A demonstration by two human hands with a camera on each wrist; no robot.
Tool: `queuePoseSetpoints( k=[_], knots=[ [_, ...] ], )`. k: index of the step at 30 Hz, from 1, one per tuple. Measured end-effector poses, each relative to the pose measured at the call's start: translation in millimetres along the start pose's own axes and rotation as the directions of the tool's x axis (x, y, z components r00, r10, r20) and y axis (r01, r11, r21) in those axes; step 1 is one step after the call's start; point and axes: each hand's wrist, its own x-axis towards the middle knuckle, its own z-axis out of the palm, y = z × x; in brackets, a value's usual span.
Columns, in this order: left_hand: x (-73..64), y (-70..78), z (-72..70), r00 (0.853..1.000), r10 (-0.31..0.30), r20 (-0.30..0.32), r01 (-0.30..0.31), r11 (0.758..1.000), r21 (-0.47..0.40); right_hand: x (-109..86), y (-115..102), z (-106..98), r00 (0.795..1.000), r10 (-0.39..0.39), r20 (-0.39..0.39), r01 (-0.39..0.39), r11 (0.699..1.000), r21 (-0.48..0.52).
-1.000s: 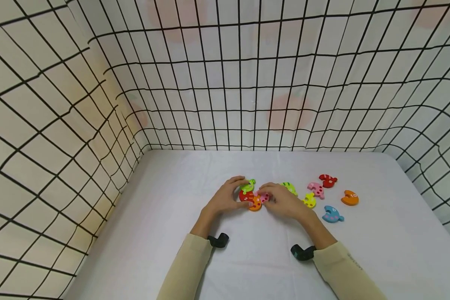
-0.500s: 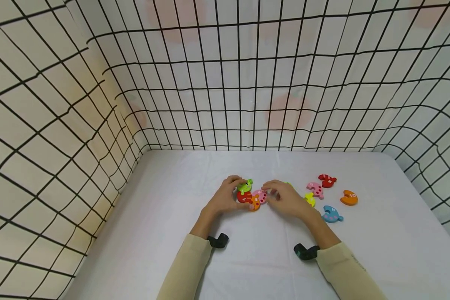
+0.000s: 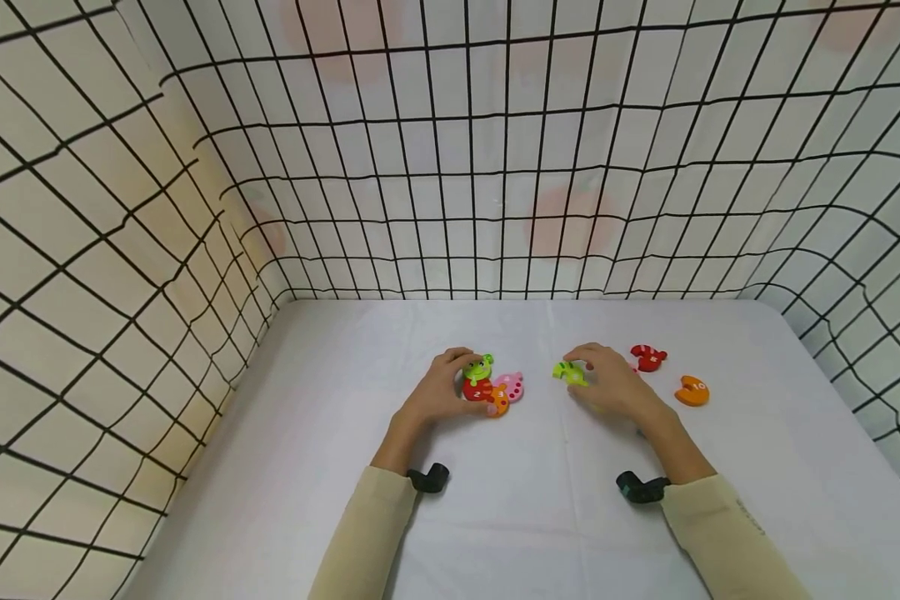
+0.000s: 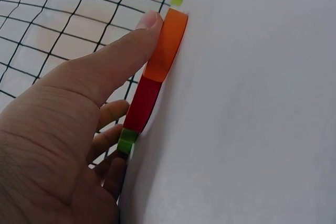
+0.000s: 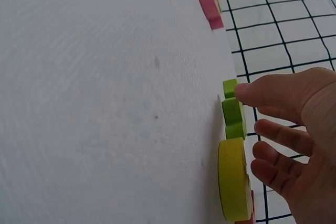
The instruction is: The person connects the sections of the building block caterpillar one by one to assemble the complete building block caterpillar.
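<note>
In the lower centre, the left hand point(image 3: 438, 391) grips the joined pieces point(image 3: 477, 390), likely to steady them, while the right hand point(image 3: 617, 383), farther right, pinches a striped green piece point(image 3: 568, 372).

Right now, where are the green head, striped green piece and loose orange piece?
Green head point(image 3: 477, 369): head view, its face.
Striped green piece point(image 3: 569, 372): head view, top side.
Loose orange piece point(image 3: 694, 392): head view, top side.

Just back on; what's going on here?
A person's left hand holds a green smiling-face puzzle piece, a red piece marked 2 and an orange piece, clustered with a pink piece. The right hand grips a green striped piece, apart from them. A red striped piece and another orange piece lie farther right.
</note>
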Motion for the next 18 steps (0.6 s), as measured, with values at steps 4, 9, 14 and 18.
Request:
queuePoseSetpoints(
  k=[4, 9, 14, 18],
  knots=[
    [-2.2, 0.2, -3.5, 1.0, -0.015, 0.004, 0.015, 1.0, -0.015, -2.6, 3.5, 1.2, 0.999, -0.016, 0.032, 0.016, 1.0, 0.001],
    [-2.3, 1.0, -2.2, 0.999, -0.036, -0.003, 0.036, 0.999, -0.022, -5.5, 5.8, 4.2, 0.998, -0.011, 0.064, 0.009, 1.0, 0.027],
    [-3.0, 0.5, -1.4, 0.999, -0.036, -0.01, 0.036, 0.999, -0.013, -5.7, 7.2, 6.7, 0.999, -0.018, 0.043, 0.016, 0.999, 0.046],
    [-3.0, 1.2, -1.0, 1.0, -0.03, -0.004, 0.03, 1.0, -0.004, -7.5, 8.6, 6.4, 1.0, 0.0, 0.031, -0.002, 0.998, 0.066]
  ],
)
